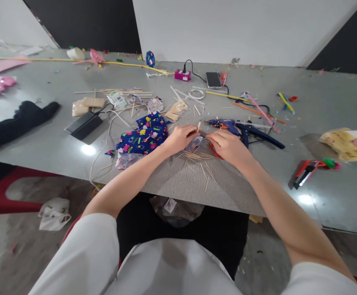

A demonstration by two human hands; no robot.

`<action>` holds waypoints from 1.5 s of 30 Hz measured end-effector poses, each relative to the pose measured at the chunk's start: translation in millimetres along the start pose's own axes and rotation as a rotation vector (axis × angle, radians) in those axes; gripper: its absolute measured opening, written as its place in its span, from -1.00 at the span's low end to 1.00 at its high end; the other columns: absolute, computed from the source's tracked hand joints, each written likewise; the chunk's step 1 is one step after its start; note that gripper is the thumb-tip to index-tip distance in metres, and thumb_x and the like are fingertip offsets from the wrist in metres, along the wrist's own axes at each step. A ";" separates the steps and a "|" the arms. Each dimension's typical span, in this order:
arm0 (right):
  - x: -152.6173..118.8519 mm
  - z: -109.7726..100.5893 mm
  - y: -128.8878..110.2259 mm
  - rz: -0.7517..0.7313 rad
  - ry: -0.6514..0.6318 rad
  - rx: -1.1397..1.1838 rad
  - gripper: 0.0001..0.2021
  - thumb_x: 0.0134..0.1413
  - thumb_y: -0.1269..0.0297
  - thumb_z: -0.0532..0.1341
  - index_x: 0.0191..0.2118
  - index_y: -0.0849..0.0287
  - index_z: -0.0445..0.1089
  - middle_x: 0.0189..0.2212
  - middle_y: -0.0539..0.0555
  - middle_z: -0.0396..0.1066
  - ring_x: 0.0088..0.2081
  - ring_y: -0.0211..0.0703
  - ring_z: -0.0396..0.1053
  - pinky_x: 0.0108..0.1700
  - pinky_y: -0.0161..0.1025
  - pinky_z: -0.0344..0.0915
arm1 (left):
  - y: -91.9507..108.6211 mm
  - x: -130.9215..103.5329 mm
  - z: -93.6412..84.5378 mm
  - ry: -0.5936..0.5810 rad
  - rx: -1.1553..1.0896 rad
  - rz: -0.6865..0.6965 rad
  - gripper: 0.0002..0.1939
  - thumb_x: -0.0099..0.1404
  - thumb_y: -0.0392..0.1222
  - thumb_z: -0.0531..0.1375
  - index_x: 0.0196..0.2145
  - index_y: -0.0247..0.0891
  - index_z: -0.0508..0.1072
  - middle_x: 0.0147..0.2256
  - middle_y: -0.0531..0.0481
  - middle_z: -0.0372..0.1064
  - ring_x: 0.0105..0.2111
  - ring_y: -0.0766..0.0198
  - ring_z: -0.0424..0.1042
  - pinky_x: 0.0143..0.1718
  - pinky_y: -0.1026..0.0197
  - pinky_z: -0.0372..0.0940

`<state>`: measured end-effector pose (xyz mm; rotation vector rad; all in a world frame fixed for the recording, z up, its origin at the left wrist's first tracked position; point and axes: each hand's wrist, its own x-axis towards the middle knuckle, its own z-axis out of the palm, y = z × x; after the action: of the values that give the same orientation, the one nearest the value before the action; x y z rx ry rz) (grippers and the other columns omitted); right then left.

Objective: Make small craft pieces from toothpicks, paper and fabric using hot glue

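Observation:
My left hand [181, 138] is closed in a pinch, with a short pale wooden stick [199, 126] standing up at its fingertips. Close beside it, my right hand [227, 144] also has its fingers pressed together. A small dark sliver [203, 134] shows between the two hands; its kind is unclear. Red-handled pliers [215, 151] lie partly hidden under my right hand. Just beyond that hand rests a blue glue gun [249, 132]. Loose thin wooden sticks [199, 155] are scattered below my hands, and blue patterned fabric [144, 137] lies left of my left hand.
A red utility knife [306, 172] lies at the right. Farther back are a phone [213, 80] and a purple power socket [182, 75] with a black cable. At the left sit a black box [84, 124], a white cord [107, 135] and dark cloth [15, 123].

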<state>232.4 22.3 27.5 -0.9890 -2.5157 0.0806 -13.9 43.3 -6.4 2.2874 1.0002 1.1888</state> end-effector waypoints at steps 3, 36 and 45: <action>0.0 1.2 -2.0 0.004 0.033 -0.010 -0.64 0.55 0.22 -0.01 0.03 0.14 0.54 -0.09 0.23 0.58 -0.02 0.08 0.50 0.12 0.10 0.43 | -1.8 -0.1 0.8 -0.003 0.006 0.003 -0.83 0.52 -0.16 0.22 -0.14 -0.26 0.60 -0.22 -0.12 0.62 -0.28 0.26 0.54 -0.20 0.20 0.38; 2.6 16.3 -1.4 -0.041 0.078 0.004 -0.69 0.52 0.29 0.07 0.01 0.22 0.56 -0.17 0.26 0.59 -0.10 0.10 0.53 0.02 0.08 0.49 | 1.0 2.5 -3.4 -0.005 -0.009 -0.038 -0.82 0.49 -0.17 0.25 -0.23 -0.30 0.61 -0.33 -0.07 0.61 -0.37 0.31 0.48 -0.26 0.23 0.32; 2.6 17.2 -1.5 -0.023 0.069 0.043 -0.69 0.52 0.24 0.07 0.01 0.17 0.57 -0.18 0.24 0.59 -0.10 0.10 0.52 0.02 0.09 0.47 | 5.5 2.6 -6.7 -0.013 -0.004 -0.057 -0.82 0.48 -0.18 0.25 -0.25 -0.31 0.60 -0.31 -0.09 0.61 -0.37 0.30 0.50 -0.26 0.23 0.33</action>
<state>222.7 24.7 13.2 -0.9301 -2.4520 0.0915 -16.0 41.5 2.2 2.2450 1.0497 1.1511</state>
